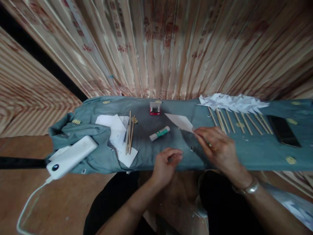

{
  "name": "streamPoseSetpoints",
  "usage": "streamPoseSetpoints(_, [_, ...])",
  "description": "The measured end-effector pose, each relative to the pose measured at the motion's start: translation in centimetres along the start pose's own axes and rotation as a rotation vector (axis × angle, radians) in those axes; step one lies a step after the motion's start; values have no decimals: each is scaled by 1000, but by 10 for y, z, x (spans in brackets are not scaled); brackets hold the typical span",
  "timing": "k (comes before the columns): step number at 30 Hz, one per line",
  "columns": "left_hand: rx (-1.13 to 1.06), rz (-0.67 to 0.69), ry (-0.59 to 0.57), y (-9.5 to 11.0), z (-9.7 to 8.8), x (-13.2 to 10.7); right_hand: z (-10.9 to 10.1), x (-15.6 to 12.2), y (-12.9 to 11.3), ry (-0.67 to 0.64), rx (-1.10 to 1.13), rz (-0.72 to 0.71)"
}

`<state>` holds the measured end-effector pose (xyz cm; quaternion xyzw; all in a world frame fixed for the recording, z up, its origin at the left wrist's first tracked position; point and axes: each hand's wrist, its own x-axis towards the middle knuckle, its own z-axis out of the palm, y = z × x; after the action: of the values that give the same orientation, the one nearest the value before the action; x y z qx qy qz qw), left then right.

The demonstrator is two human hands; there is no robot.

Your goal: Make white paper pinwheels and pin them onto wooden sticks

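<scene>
We see the paper [180, 122] in front of our right hand [220, 145], which pinches its near corner; its long axis runs from there toward far left. Our left hand [163, 165], half curled and seemingly empty, is less near, before the glue stick [159, 133]

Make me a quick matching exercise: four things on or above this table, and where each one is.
1. Glue stick
2. Smartphone
3. Power bank
4. Pointed piece of paper

A. Pinched in the right hand
B. Left of the loose paper sheets
C. Nearer the person than the small red box, close to it
D. Just right of the row of wooden sticks

Pairs: 1-C, 2-D, 3-B, 4-A
</scene>
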<state>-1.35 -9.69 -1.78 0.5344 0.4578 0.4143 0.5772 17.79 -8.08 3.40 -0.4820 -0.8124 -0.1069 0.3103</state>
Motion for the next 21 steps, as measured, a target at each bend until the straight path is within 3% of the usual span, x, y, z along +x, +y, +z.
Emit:
streamPoseSetpoints(3, [298, 211, 118, 2, -18, 7, 4, -38, 6, -109, -31, -4])
streamPoseSetpoints(6, [596, 401, 193, -5, -23, 12, 11, -63, 9, -156, -35, -28])
streamPoseSetpoints(9, [822, 541, 64, -16, -18, 13, 13, -79, 14, -213, -3, -45])
streamPoseSetpoints(13, [920, 578, -137, -23, -9, 15, 10, -90, 25, -274, 70, 5])
streamPoseSetpoints(17, [941, 580, -212, -21, -4, 22, 6, -92, 27, -318, 85, 51])
streamPoseSetpoints(21, [939, 638, -214, -19, 3, 24, -1, -84, 16, -299, 103, 102])
